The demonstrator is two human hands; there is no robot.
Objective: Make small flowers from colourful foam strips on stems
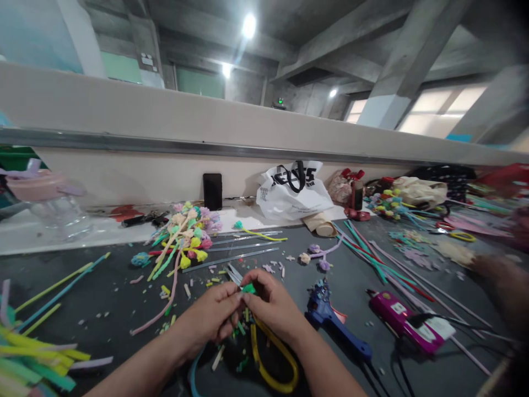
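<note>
My left hand [219,310] and my right hand [269,298] meet low in the middle, fingertips pinched together around a small green fuzzy pipe-cleaner piece [248,288]. Much of that piece is covered by my fingers. A pair of scissors [275,377] shows below my hands by its yellow handle, with silver blades poking out beyond my fingers. Whether the scissors are held or lie on the table cannot be told. Coloured cut scraps are scattered around and beneath. To the right of my right hand lies a blue glue gun [339,329].
A bunch of pipe-cleaner flowers [184,237] lies back left, near clear sticks [235,258]. Loose pipe cleaners [39,353] fill the front left. A magenta corded device [407,320] lies right. Behind stand a phone [212,191] and white bag [293,193]. Another person's hand [496,275] is at right.
</note>
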